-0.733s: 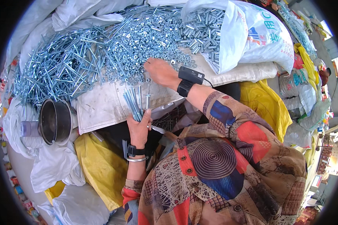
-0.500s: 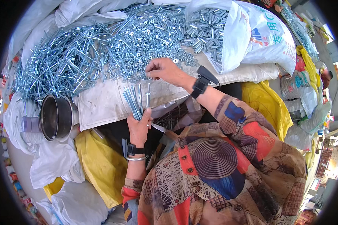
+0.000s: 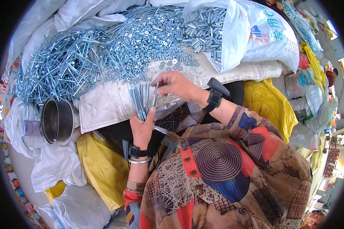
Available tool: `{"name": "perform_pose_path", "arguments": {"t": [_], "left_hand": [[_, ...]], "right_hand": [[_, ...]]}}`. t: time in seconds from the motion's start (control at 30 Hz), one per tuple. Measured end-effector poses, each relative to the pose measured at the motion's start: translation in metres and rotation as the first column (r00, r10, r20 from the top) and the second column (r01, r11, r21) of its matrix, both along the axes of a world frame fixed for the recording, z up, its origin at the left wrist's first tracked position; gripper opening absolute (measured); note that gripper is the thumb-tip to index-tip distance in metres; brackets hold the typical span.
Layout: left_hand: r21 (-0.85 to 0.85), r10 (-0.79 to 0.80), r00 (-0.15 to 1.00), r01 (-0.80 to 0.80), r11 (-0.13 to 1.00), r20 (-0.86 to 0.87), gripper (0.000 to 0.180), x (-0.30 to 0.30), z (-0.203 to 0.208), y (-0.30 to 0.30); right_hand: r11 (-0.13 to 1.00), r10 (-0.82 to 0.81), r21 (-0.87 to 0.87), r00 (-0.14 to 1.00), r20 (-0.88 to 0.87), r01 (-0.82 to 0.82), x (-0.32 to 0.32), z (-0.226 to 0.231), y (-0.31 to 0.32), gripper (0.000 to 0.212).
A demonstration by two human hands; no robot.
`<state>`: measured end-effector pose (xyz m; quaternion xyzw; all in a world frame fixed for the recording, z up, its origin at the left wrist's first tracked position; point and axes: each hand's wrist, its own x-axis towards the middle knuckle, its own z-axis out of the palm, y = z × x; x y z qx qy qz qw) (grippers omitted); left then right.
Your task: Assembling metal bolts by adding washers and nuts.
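Rods (image 3: 137, 100), slim and silvery, stand bunched in the person's left hand (image 3: 142, 128), which is closed around their lower ends just in front of the work surface's near edge. The bundle fans out a little at the top and leans slightly left. Apart from it, on the right side of that same fist, one single rod (image 3: 155, 100) rises with a thicker sleeve around it, its base at the thumb.

The right hand (image 3: 176, 86) comes in from the right, thumb and forefinger curled at the upper part of that single rod. From where I stand I cannot tell whether they pinch it or carry some small part to it.

Beyond the hands, a pale cloth (image 3: 107, 108) covers the surface. On it lie a tangled heap of long rods (image 3: 65, 66) to the left, a spread of nuts (image 3: 145, 40) in the middle, some flat washers (image 3: 174, 61) along its near right edge, and short metal tubes (image 3: 204, 28) beside the mouth of a white sack (image 3: 269, 36). A dark round pan (image 3: 58, 120) sits tilted at the left corner, above a yellow sack (image 3: 101, 168).
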<state>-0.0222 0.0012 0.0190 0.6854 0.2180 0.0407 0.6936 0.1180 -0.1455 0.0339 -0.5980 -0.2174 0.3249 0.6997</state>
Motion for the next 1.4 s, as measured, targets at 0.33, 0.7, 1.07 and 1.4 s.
{"name": "perform_pose_path", "arguments": {"t": [0.33, 0.7, 1.07, 1.4], "left_hand": [[-0.176, 0.103, 0.995, -0.105, 0.979, -0.02, 0.027, 0.012, 0.003, -0.014], [-0.152, 0.231, 0.97, -0.217, 0.964, 0.08, 0.019, 0.021, 0.007, 0.006], [-0.007, -0.035, 0.976, 0.038, 0.999, 0.215, 0.027, 0.059, 0.04, 0.002], [0.148, -0.069, 0.97, 0.035, 0.988, 0.231, 0.022, 0.07, 0.043, -0.012]], "right_hand": [[0.992, -0.034, 0.108, 0.948, -0.317, 0.071, -0.021, -0.012, 0.002, 0.012], [0.972, -0.068, -0.119, 0.724, 0.686, 0.204, 0.004, 0.063, -0.012, 0.011], [0.972, 0.01, -0.168, 0.682, 0.731, 0.166, -0.005, 0.007, 0.0, 0.017], [0.916, 0.024, -0.224, 0.512, 0.859, 0.333, 0.002, -0.006, -0.001, 0.028]]}}
